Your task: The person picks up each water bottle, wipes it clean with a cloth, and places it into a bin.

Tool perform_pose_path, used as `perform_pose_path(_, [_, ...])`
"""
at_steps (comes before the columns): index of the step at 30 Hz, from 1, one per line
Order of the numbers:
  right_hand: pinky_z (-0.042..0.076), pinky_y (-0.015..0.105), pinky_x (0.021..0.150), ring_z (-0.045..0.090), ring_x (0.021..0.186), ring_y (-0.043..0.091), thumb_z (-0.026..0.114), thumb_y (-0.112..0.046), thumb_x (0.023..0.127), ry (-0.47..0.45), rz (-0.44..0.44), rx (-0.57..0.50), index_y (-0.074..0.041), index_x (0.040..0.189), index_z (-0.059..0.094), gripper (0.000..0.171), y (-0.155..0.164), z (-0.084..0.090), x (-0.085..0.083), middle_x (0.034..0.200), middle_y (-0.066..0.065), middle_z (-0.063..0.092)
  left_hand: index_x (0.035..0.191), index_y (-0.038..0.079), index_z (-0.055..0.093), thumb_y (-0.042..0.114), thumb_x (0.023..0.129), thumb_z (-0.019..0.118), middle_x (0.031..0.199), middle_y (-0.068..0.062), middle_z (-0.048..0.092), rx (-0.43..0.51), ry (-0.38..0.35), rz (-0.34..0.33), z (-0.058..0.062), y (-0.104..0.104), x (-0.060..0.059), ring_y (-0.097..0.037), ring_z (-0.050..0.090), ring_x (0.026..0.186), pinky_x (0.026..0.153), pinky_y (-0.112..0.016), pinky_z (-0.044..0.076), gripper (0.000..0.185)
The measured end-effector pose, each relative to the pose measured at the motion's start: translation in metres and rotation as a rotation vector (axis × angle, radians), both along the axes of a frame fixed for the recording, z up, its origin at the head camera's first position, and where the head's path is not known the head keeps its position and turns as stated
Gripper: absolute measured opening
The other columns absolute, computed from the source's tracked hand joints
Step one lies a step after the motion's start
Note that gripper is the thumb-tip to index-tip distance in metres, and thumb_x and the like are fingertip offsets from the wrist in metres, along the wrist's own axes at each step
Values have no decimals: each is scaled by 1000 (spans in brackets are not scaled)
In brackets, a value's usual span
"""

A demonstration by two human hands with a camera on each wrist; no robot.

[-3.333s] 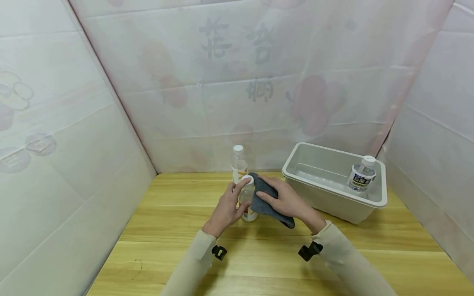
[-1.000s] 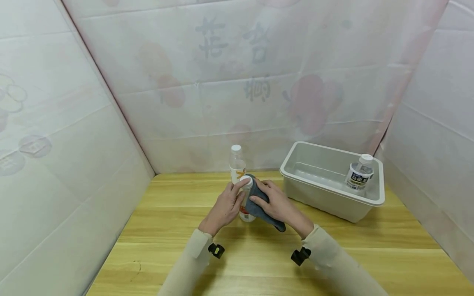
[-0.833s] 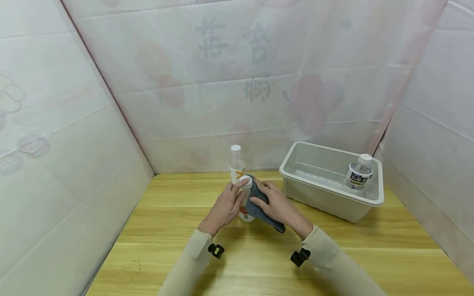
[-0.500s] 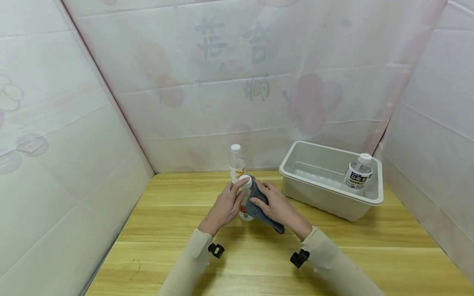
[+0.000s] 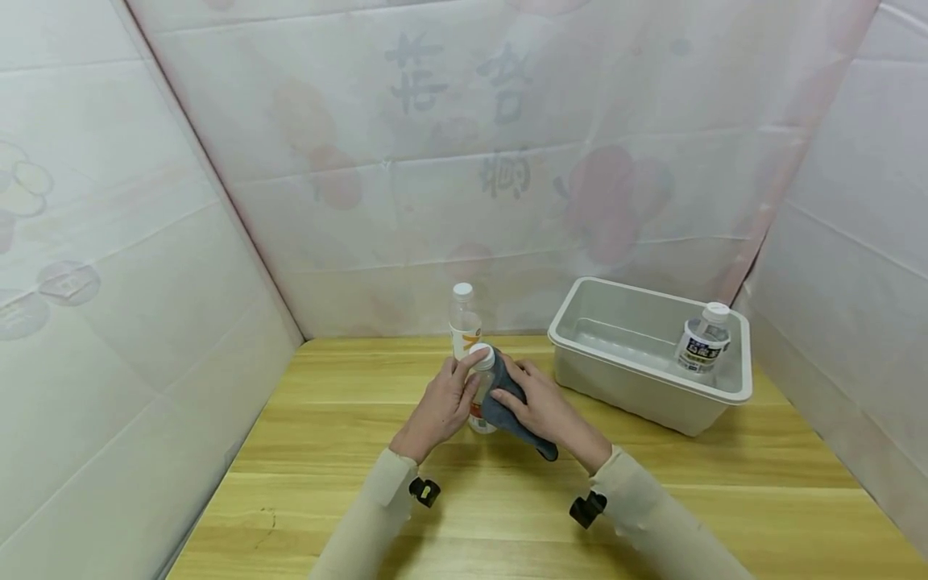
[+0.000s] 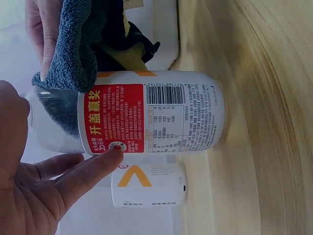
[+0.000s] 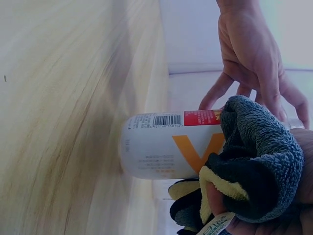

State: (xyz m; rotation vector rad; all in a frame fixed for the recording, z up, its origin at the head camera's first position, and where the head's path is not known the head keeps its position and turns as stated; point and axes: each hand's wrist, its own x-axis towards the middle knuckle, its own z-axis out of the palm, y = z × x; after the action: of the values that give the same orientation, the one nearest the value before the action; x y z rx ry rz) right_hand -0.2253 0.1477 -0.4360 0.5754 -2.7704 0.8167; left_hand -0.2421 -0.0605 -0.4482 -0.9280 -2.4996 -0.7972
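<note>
A clear plastic bottle [image 5: 481,409] with a white cap stands upright on the wooden table. Its white label with a red panel [image 6: 115,120] and barcode faces the left wrist camera. My left hand [image 5: 437,404] holds this bottle, index finger on the cap and other fingers along its side. My right hand [image 5: 540,403] grips a dark grey-blue cloth [image 5: 511,417] and presses it against the bottle's right upper side. In the right wrist view the bunched cloth [image 7: 259,142] covers the upper bottle; its yellow and black trim hangs below.
A second white-capped bottle [image 5: 464,322] stands just behind the held one. To the right sits a pale grey plastic bin [image 5: 623,399], with a bottle [image 5: 703,342] leaning inside it. Fabric walls [image 5: 348,242] enclose the table's back and sides.
Since the oldest frame, the right hand and cloth have shifted slightly left, closer around the bottle, and more of its red panel shows. Over the last second hardly anything has moved.
</note>
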Motion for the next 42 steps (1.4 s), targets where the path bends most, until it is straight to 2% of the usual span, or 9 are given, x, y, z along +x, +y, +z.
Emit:
perform_pose_path(7, [53, 48, 88, 64, 104, 32, 64, -36, 100, -2, -2, 13, -3, 156, 38, 70, 0, -3, -1, 131, 23, 59, 156, 24, 33, 22, 110, 43, 96, -10, 50, -6, -16, 4, 1, 0, 1, -7, 38, 67, 59, -20, 39, 47])
perform_pose_path(18, [49, 39, 80, 59, 93, 21, 63, -35, 101, -32, 11, 49, 0, 154, 40, 68, 1, -10, 1, 124, 20, 61, 156, 23, 33, 22, 110, 43, 96, -11, 50, -10, -23, 4, -1, -1, 0, -7, 40, 67, 60, -20, 40, 47])
perform_pose_path(27, [53, 46, 90, 64, 106, 30, 63, -33, 101, -32, 29, 43, 2, 153, 41, 66, 1, -13, 1, 128, 23, 61, 156, 21, 33, 22, 110, 43, 95, -11, 50, -11, -1, 3, 0, 0, 0, -8, 39, 67, 60, -20, 40, 47])
perform_pose_path(42, [52, 51, 97, 63, 114, 35, 62, -34, 102, -58, 35, 62, 3, 152, 42, 65, 4, -16, 1, 132, 25, 60, 156, 22, 30, 22, 109, 46, 97, -13, 51, -26, 46, 19, -2, 2, 2, -10, 40, 68, 60, -22, 41, 50])
